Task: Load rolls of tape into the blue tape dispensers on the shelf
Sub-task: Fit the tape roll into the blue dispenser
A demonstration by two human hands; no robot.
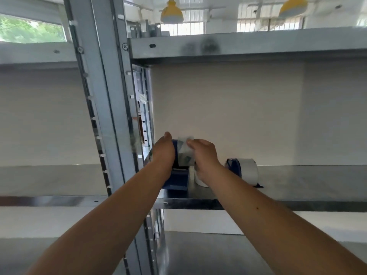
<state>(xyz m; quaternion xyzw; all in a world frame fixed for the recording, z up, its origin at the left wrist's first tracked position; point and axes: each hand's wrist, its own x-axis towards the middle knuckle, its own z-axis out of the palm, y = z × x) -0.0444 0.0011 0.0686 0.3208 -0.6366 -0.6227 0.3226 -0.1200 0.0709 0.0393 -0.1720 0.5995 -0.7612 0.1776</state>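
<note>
Both arms reach in from the bottom of the frame toward the metal shelf point(198, 203) in the middle. The left hand point(163, 149) is wrapped around the left side of a blue tape dispenser point(177, 179) that sits at the shelf's left end, right next to the grey upright post point(103, 96). Fingers are curled round the far side of it so I can't see them properly, but it looks like a grip on the dispenser body. The right hand point(202, 155) is just beside it, thumb and fingers pinched on a strip of clear tape point(185, 150) that's stretched up over the dispenser's top. The strip is blurry and see-through, so its edges are hard to make out. There's something white point(200, 182) low behind the right wrist, can't tell what exactly. Further right on the same shelf, a bit apart from the hands, stands a second blue dispenser point(233, 167) with a white tape roll point(249, 170) already in it. Two yellow lamps point(171, 11) hang at the top of the frame above the upper shelf point(238, 46).
</note>
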